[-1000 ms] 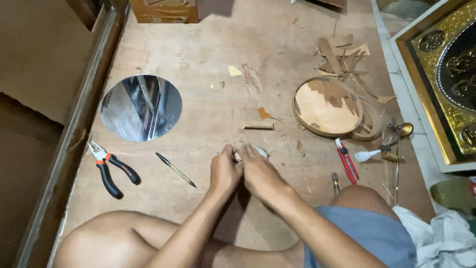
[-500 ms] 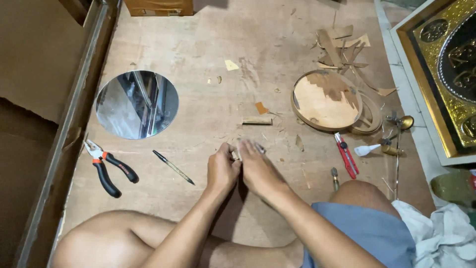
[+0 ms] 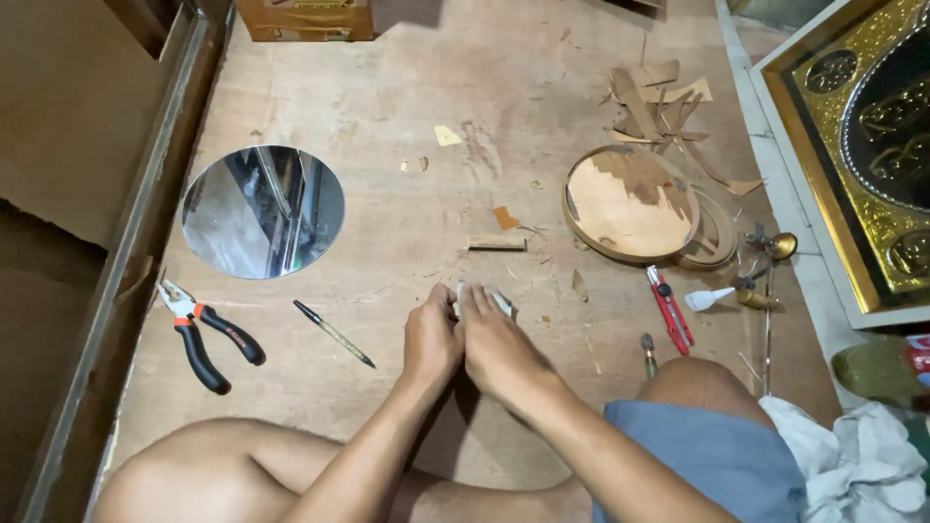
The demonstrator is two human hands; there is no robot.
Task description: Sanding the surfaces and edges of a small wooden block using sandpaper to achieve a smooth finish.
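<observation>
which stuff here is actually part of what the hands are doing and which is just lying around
In hand:
left hand
right hand
small white piece, pinched between both hands' fingers

Lying about:
round mirror
pliers
pen
red cutter
round wooden frame
wood scraps

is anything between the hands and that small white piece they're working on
Nothing visible. Both the left hand and right hand already grip the white piece directly, just above the board. The pen and pliers lie off to the left.
</observation>
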